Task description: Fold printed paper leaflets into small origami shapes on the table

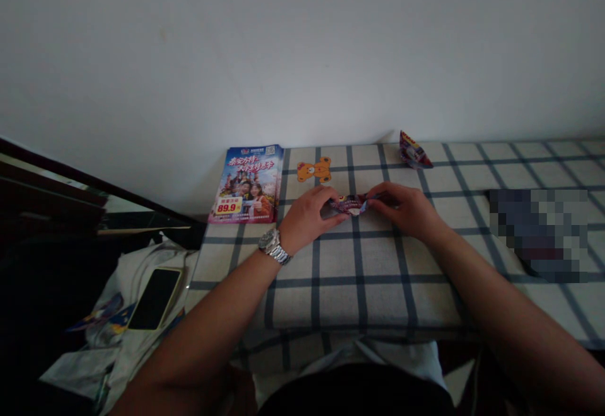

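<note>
Between my two hands, just above the checked cloth (314,302), is a small folded paper leaflet (352,205) in purple-red and blue print. My left hand (312,211), with a metal watch on the wrist, pinches its left end between thumb and fingers. At the right end, the thumb and fingertips of my right hand (401,208) close on it. Left of my hands lies a stack of printed flyers (248,183) with like colours. Near the wall, another folded paper piece (414,151) stands up on the cloth.
A bear-shaped picture (313,169) lies on the cloth behind my hands. To the right is a dark, blurred-out flat object (539,233). Lower left, a phone (155,298) rests on pale fabric (85,365) beside the table. A white wall (302,50) borders the back.
</note>
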`<state>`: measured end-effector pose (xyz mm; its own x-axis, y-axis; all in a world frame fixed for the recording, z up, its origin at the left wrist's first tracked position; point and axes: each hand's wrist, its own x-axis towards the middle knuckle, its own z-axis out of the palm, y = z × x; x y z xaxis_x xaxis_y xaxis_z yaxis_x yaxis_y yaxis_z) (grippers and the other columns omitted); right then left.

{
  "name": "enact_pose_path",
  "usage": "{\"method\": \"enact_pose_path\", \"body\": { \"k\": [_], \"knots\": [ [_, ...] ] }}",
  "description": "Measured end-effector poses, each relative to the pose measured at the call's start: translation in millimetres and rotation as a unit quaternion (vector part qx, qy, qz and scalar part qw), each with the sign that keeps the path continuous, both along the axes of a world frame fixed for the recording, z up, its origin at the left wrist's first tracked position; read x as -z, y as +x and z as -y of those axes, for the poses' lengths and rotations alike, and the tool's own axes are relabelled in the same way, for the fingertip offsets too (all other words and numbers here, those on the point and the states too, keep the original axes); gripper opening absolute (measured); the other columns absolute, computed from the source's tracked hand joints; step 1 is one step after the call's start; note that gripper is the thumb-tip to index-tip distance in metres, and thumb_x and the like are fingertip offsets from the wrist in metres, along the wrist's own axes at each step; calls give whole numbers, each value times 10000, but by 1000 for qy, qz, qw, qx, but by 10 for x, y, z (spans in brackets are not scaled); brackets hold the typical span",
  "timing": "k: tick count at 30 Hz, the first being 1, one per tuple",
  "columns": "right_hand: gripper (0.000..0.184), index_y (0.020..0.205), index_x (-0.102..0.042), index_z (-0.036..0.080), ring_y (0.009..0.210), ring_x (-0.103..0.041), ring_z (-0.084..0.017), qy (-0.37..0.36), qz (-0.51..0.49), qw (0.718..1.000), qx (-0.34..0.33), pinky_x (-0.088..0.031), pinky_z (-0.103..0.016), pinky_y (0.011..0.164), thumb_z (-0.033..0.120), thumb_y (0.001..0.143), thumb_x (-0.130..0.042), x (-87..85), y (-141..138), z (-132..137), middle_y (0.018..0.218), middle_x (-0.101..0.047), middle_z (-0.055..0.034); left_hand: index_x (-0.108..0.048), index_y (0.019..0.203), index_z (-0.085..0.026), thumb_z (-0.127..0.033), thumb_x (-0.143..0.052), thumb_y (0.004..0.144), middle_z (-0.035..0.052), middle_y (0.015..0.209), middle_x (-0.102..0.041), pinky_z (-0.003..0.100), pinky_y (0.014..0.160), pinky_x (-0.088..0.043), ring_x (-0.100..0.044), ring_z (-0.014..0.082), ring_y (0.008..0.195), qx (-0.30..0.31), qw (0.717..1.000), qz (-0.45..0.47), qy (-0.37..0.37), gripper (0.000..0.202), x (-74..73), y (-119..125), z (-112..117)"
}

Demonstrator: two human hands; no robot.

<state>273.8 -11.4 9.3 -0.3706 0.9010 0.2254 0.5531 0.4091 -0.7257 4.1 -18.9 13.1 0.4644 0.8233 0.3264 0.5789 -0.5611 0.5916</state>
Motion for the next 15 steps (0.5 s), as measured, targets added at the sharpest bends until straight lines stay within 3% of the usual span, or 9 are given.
{"method": "enact_pose_path", "body": {
  "k": [9,15],
  "knots": [
    [240,1049,-716,249,800,-758,-228,-51,-61,997,17,-609,-347,709,464,945,-701,1,8,-7,941,-797,-47,-575,947,-211,-306,-798,892,-5,962,-731,285,736,-477,-678,162,829,-43,999,17,0,249,11,1,3],
    [279,1023,-716,231,754,-750,-220,-77,-86,993,23,-602,-336,678,493,926,-718,-26,-4,8,881,-786,-48,-578,931,-207,-261,-801,877,-18,913,-716,259,710,-452,-659,137,785,-51,998,42,-1,236,2,2,7]
  ]
}}
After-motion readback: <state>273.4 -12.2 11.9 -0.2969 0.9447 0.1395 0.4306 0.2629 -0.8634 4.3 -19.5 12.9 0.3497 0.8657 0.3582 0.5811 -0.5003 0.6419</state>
